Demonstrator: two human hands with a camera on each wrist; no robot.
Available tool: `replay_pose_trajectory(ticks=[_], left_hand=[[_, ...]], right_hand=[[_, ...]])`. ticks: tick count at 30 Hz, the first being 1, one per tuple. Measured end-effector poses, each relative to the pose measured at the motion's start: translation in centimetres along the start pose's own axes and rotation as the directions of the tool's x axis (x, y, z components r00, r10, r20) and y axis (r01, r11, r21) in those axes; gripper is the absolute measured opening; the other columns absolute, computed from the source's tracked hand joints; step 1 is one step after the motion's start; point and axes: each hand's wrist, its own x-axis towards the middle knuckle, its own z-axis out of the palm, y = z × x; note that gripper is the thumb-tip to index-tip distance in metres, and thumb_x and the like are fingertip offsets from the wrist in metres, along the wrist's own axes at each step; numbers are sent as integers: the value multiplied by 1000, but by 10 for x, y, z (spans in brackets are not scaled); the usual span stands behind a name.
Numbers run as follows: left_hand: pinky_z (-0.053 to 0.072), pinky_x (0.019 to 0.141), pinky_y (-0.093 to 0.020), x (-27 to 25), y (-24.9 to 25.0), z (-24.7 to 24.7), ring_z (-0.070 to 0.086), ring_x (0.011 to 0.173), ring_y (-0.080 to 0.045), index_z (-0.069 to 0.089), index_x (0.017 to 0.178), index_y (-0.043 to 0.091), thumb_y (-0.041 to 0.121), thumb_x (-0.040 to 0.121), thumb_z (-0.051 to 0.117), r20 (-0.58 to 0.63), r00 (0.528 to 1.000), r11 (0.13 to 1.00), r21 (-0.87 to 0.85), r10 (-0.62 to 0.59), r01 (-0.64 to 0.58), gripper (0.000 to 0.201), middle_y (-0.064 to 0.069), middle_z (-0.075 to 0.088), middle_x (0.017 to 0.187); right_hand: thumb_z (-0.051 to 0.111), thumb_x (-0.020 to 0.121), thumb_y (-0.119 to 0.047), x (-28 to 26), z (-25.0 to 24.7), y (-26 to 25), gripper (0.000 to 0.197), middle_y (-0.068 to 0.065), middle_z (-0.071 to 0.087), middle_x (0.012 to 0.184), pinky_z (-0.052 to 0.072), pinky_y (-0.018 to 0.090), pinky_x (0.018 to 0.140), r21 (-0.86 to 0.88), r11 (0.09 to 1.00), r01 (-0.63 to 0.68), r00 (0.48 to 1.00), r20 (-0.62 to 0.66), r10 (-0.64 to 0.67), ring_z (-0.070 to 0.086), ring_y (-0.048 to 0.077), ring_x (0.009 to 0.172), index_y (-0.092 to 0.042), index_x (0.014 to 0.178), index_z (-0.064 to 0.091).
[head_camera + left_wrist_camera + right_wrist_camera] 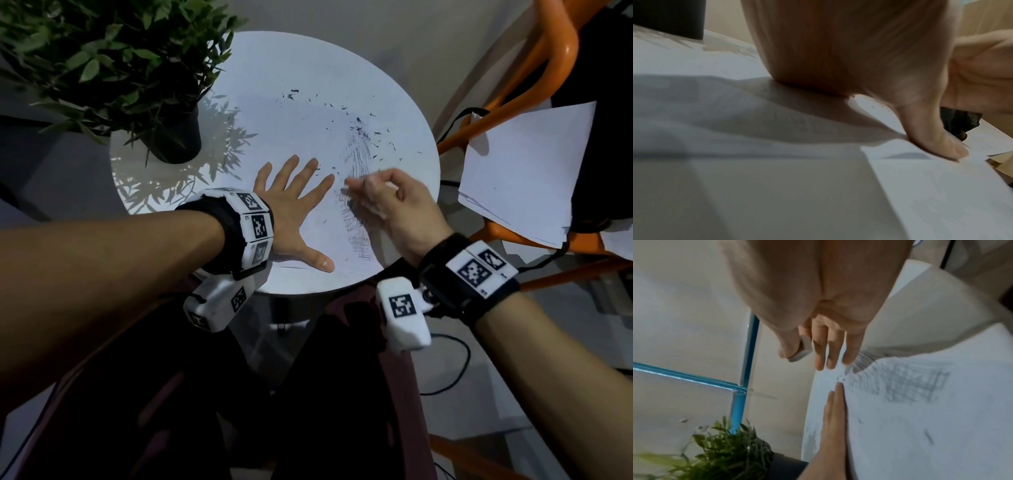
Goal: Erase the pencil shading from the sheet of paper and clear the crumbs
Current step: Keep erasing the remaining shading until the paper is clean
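Lying flat on the round white table [260, 68], the sheet of paper [294, 137] has grey pencil shading [358, 212] down its right side. The shading runs in a strip from near the middle of the sheet to the table's near edge. Dark little crumbs [359, 130] are scattered on the paper beyond the shading, and a few sit farther off to the left of them.

The right hand [394, 205] is right over the shading, about halfway along the strip. It pinches a small pale eraser [801, 352] between the thumb and a finger. The other fingers [830, 350] point down at the paper, with their tips at the far end of the shading as the right wrist view shows it. That hand looks blurry in the head view.

The left hand [291, 212] lies flat on the paper, just to the left of the shading. Its fingers are straight and spread out, and it holds nothing. Its thumb [937, 142] presses down on the near edge of the sheet.

A green plant in a dark pot [178, 133] stands on the left side of the table. To the right, more white paper sheets [524, 171] rest on an orange chair [534, 72].
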Motion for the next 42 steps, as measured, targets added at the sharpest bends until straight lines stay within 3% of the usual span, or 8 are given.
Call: replay_pose_trajectory(ticks=[7, 12, 18, 24, 30, 34, 38, 42], left_hand=[[-20, 115, -57, 0, -1, 6, -34, 146, -24, -28, 150, 39, 107, 41, 36, -47, 999, 1000, -4, 10, -10, 144, 2, -32, 161], [-21, 115, -57, 0, -1, 6, -33, 147, -25, -28, 150, 39, 107, 42, 34, -53, 998, 1000, -10, 20, -21, 142, 2, -32, 161], [-20, 115, -57, 0, -1, 7, -33, 146, -25, -28, 150, 38, 108, 39, 34, -53, 999, 1000, 3, 13, -13, 145, 1, -32, 161], [-20, 114, -57, 1, -2, 9, -33, 147, -24, -28, 150, 38, 109, 37, 24, -73, 997, 1000, -6, 29, -30, 144, 2, -31, 161], [-20, 114, -55, 0, -1, 10, -31, 148, -24, -25, 154, 25, 108, 37, 24, -98, 995, 1000, 2, 21, -21, 152, 1, -30, 162], [-19, 115, -56, 1, -1, 9, -31, 147, -24, -26, 153, 24, 109, 36, 22, -82, 996, 1000, 3, 27, -27, 152, 1, -30, 162], [-20, 114, -56, 0, -2, 8, -32, 147, -24, -27, 153, 25, 109, 36, 24, -72, 997, 1000, -7, 26, -27, 152, 2, -31, 162], [-19, 114, -57, 0, -1, 7, -33, 147, -24, -27, 152, 25, 109, 34, 23, -54, 998, 1000, -9, 24, -25, 153, 1, -32, 161]], right_hand=[[59, 94, -21, -8, -5, 1, 18, 24, 69, 107, 57, 41, 87, -90, 959, -269, 921, 268, 283, 69, 34, 88, -4, 94, 52], [51, 102, -18, 3, -5, -6, 15, 11, 65, 126, 52, 28, 91, -115, 990, 79, 996, 57, -73, 68, 16, 107, -11, 89, 52], [49, 100, -19, -12, -11, 1, 16, 28, 67, 106, 60, 34, 80, -237, 932, -274, 899, 280, 336, 72, 30, 88, -5, 93, 50], [56, 97, -21, 18, 8, -21, 17, 12, 64, 125, 52, 31, 96, -261, 959, 109, 992, 94, -87, 67, 10, 107, -12, 84, 51], [56, 99, -20, 3, 7, -13, 17, 32, 66, 109, 55, 47, 87, -234, 953, -191, 921, 293, 257, 68, 39, 93, -4, 96, 50], [63, 87, -43, 13, 7, -7, 27, 11, 71, 105, 52, 48, 95, -490, 858, 154, 984, 156, -87, 69, 24, 101, -17, 84, 56], [59, 98, -21, 1, -1, -7, 18, 18, 70, 79, 52, 38, 63, -448, 882, 146, 977, 208, -56, 65, 25, 65, -6, 90, 53], [64, 93, -31, -7, -14, 6, 22, 1, 66, 69, 53, 36, 68, -797, 558, 232, 959, 285, 8, 61, 18, 63, -13, 85, 56]])
